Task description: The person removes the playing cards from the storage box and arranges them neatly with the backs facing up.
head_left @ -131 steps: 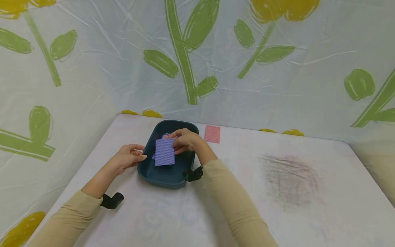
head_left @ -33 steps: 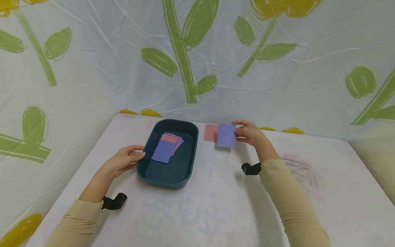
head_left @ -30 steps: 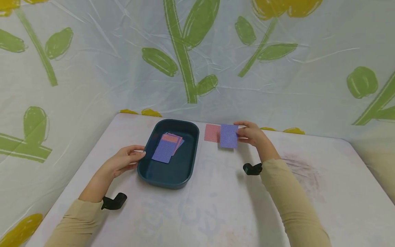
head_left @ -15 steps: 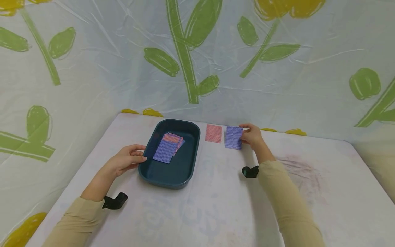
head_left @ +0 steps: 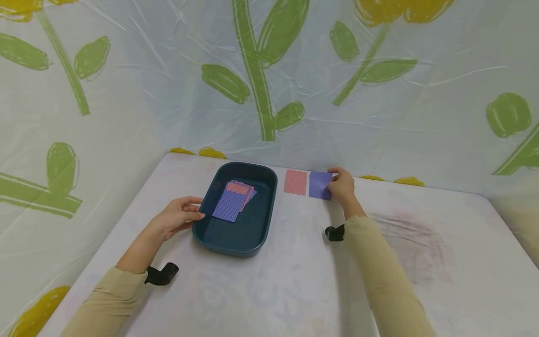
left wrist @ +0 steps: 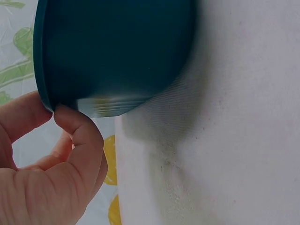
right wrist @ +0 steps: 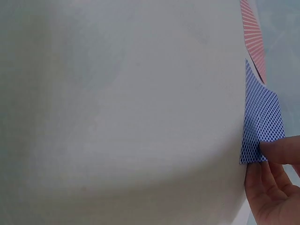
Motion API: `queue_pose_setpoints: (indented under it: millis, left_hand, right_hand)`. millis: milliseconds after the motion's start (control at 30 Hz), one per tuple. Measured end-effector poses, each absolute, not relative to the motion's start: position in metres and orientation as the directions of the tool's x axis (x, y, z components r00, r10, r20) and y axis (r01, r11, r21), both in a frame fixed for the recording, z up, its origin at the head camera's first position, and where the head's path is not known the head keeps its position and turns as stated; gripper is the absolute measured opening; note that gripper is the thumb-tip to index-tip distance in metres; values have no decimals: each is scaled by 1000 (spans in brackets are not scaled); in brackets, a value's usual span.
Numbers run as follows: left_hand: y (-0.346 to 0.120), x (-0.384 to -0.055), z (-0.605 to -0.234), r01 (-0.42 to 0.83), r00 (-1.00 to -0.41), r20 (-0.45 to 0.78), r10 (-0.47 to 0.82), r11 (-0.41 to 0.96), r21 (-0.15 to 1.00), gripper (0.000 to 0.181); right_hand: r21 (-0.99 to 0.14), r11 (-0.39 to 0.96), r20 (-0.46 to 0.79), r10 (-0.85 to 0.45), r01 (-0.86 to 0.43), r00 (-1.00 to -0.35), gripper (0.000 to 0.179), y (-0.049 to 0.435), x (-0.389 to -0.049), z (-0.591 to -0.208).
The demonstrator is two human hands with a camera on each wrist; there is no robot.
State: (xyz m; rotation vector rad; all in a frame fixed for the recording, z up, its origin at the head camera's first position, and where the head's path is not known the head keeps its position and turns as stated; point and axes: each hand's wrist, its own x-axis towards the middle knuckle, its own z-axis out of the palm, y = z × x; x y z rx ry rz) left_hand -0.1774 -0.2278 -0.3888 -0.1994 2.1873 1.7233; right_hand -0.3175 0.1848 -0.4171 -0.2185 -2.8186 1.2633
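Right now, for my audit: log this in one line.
left hand: pinches tray rim; right hand: pinches blue card; red card: on table; tray: more cards

The tray (head_left: 237,236) looks like smooth plastic, the cards (head_left: 319,186) like printed paper, the bench (head_left: 269,285) matt, the wall sheet (head_left: 164,93) creased, glossy plastic.

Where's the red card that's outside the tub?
In the head view, the red card lies far back on the table, right of the tub and left of the held blue card.

Left hand (head_left: 178,216) blocks 1 side of tray (head_left: 229,238) (passable above).
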Motion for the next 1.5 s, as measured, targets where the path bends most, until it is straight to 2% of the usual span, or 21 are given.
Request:
queue_pose_setpoints:
  millis: [233, 467, 733, 967, 1133, 1500]
  left_hand:
    - [-228, -177, -388, -320, -931, -353, 98, 251, 914, 54]
    - [-226, -178, -387, -316, -932, -349, 93, 260, 912, 53]
    - [-226, -176, -386, -320, -932, -352, 88, 258, 912, 54]
    - [-226, -177, -388, -312, -936, -341, 89, 242, 919, 53]
    - [-225, -177, -389, -309, -936, -339, 97, 237, 921, 52]
    - [-226, -176, -388, -312, -936, -341, 90, 240, 919, 54]
  right_hand:
    - [-719, 688, -1, 144, 101, -990, 54, 181, -322, -417]
    - [-645, 762, 45, 111, 56, -993, 52, 183, -327, -423]
    - [-637, 767, -32, 75, 78, -997, 51, 182, -323, -418]
    - [-615, 785, -36, 59, 69, -998, 48, 183, -321, -416]
    - [-654, 751, -74, 55, 90, -996, 48, 185, -318, -411]
    - [-792, 599, -171, -39, 114, -984, 48, 175, -319, -389]
